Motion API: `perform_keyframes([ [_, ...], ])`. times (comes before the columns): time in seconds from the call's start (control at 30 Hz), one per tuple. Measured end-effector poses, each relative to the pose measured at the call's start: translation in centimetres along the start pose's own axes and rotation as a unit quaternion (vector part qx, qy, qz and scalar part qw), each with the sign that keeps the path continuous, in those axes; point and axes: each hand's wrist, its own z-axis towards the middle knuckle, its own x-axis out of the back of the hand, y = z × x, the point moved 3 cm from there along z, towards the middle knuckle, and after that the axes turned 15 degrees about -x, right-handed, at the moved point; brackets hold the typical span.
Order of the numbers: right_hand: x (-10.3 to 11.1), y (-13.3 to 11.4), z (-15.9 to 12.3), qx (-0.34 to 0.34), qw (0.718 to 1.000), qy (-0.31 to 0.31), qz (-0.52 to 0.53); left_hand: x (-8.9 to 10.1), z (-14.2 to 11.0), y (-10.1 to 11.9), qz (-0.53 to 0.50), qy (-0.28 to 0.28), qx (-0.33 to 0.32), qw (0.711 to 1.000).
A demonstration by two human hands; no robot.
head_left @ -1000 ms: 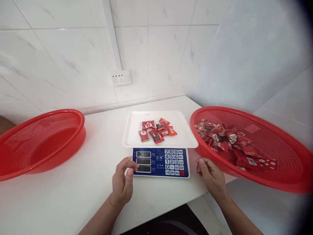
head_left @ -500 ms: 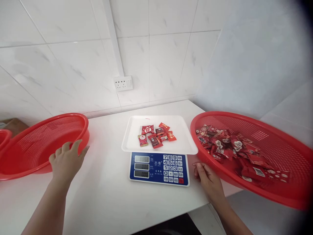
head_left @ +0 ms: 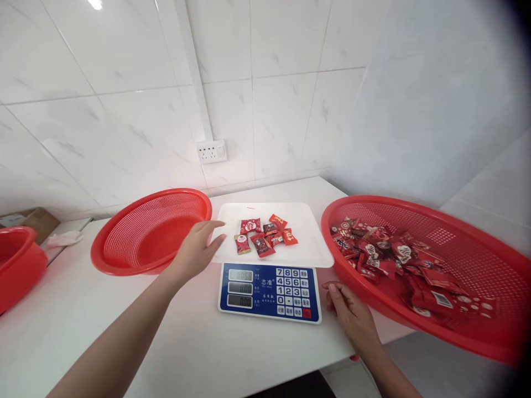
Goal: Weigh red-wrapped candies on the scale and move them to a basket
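My left hand (head_left: pixel 198 250) is open, fingers and thumb stretched toward the left edge of a white tray (head_left: pixel 309 246). It holds nothing and overlaps the near right rim of a red perforated basket (head_left: pixel 151 232). Several red candy packets (head_left: pixel 263 243) lie in the middle of the tray. Under the tray is a digital scale (head_left: pixel 269 292) with a blue keypad panel and lit displays. My right hand (head_left: pixel 352 315) rests on the table right of the scale, fingers loosely curled and slightly apart, with nothing seen in it. A larger red basket (head_left: pixel 485 237) above it contains many candy packets (head_left: pixel 398 254).
Another red basket (head_left: pixel 20 276) stands at the far left. Behind it are a cardboard box (head_left: pixel 43 224) and a crumpled white plastic piece (head_left: pixel 64 239). A wall socket (head_left: pixel 211 151) sits on the tiled wall behind the white table (head_left: pixel 186 348).
The left basket has shifted right, close to the tray. My left hand has left its rim and moved right toward the tray. My right hand has hardly moved.
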Motion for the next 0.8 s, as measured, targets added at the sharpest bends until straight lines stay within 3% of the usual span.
perform_keyframes([
  [0.03, 0.0, -0.1, 0.0, 0.002, 1.0, 0.0, -0.003, -0.5, 1.6, 0.6, -0.025, -0.05, -0.023, 0.998],
  [0.13, 0.0, -0.6, -0.3, 0.013, 1.0, 0.007, -0.01, -2.1, 6.1, 1.6, -0.044, -0.126, -0.067, 0.989],
  [0.2, 0.1, -0.8, -0.6, 0.015, 1.0, 0.014, -0.012, -3.1, 8.1, 1.6, -0.042, -0.154, -0.088, 0.983],
  [0.3, 0.2, -1.1, -0.8, 0.015, 1.0, 0.016, -0.01, -4.0, 9.3, 1.6, -0.032, -0.176, -0.108, 0.978],
  [0.43, 0.2, -1.2, -0.8, 0.022, 1.0, 0.007, -0.01, -2.8, 8.3, 0.9, -0.014, -0.141, -0.101, 0.985],
  [0.67, 0.0, -0.1, -0.2, 0.022, 1.0, -0.011, -0.002, 4.6, 4.4, -4.9, 0.078, 0.023, 0.061, 0.995],
  [0.73, -0.1, 0.2, 0.1, 0.019, 1.0, -0.017, 0.003, 4.8, 3.6, -4.9, 0.077, 0.015, 0.063, 0.995],
  [0.8, -0.2, 0.5, 0.3, 0.017, 1.0, -0.018, 0.002, 3.2, 3.2, -3.4, 0.046, -0.028, 0.029, 0.998],
])
